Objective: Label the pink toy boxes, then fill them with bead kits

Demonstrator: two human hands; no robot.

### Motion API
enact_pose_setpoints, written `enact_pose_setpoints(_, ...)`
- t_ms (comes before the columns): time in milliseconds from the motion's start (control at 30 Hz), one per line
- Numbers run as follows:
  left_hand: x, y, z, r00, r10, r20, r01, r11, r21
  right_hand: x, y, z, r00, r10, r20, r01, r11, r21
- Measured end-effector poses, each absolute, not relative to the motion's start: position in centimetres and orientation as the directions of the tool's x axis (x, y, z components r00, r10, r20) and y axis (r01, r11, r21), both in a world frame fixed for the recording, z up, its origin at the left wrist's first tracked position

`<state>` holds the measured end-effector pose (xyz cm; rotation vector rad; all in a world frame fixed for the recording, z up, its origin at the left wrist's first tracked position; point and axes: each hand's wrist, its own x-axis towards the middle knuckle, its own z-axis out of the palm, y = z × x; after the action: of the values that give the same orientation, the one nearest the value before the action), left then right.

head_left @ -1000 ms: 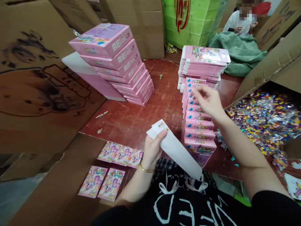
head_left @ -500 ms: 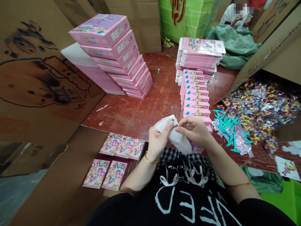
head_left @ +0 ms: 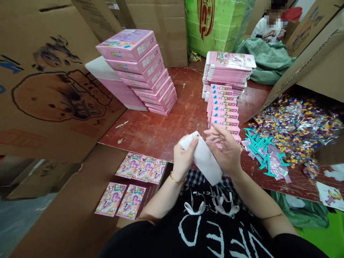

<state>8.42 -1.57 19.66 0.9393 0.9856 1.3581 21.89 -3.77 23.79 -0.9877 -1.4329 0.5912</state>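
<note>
My left hand [head_left: 183, 156] grips the upper left part of a white paper sheet [head_left: 206, 162], thumb on top. The sheet looks folded and hangs slantwise in front of my lap, with a little dark print at its top end. My right hand [head_left: 228, 149] is at the sheet's right side with its fingers spread. Whether its palm touches the paper I cannot tell. Just beyond my right hand, a row of small pink boxes [head_left: 225, 111] runs away from me over the red tabletop [head_left: 158, 134].
Flat pink cartons [head_left: 225, 73] are stacked behind the row. Larger pink boxes [head_left: 145, 68] form a leaning stack at left. To the right lie turquoise plastic tools [head_left: 262, 147] and bags of colourful pieces [head_left: 301, 122]. Several pink packs [head_left: 131, 200] lie at lower left. A person [head_left: 268, 30] sits far back.
My right hand has let go of the sheet's printed end and opened its fingers. The sheet is spread longer and flatter in my left hand. The camera view has shifted slightly.
</note>
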Motion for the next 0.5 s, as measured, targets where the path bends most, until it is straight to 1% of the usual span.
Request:
enact_pose_setpoints(67, 8.5, -1.7, 19.8, -0.003, 0.999, 0.033, -0.286, -0.032, 0.958, 21.8, -2.9, 23.9, 0.055, 0.91, 0.412, 0.117, 0.404, -0.907)
enact_pose_setpoints(100, 8.5, -1.8, 19.9, 0.007, 0.998, 0.057, -0.263, -0.053, 0.963, 21.7, -2.6, 24.0, 0.045, 0.924, 0.38, 0.081, 0.375, -0.923)
enact_pose_setpoints(167, 8.4, -1.9, 20.1, 0.011, 0.995, 0.097, -0.205, -0.093, 0.974, 21.6, -2.1, 24.0, 0.065, 0.931, 0.36, 0.053, 0.357, -0.933)
enact_pose_setpoints(267, 8.2, -2.0, 20.7, 0.001, 0.989, 0.146, -0.114, -0.145, 0.983, 21.5, -2.1, 24.1, 0.102, 0.931, 0.35, 0.066, 0.345, -0.936)
enact_pose_setpoints(333, 8.1, -2.0, 21.0, -0.007, 0.986, 0.164, -0.084, -0.164, 0.983, 21.4, -2.2, 24.3, 0.1, 0.936, 0.338, 0.068, 0.333, -0.941)
enact_pose_setpoints(500, 8.2, -2.2, 21.7, 0.001, 0.993, 0.118, -0.097, -0.117, 0.988, 21.4, -2.3, 24.8, 0.117, 0.943, 0.311, 0.054, 0.307, -0.95)
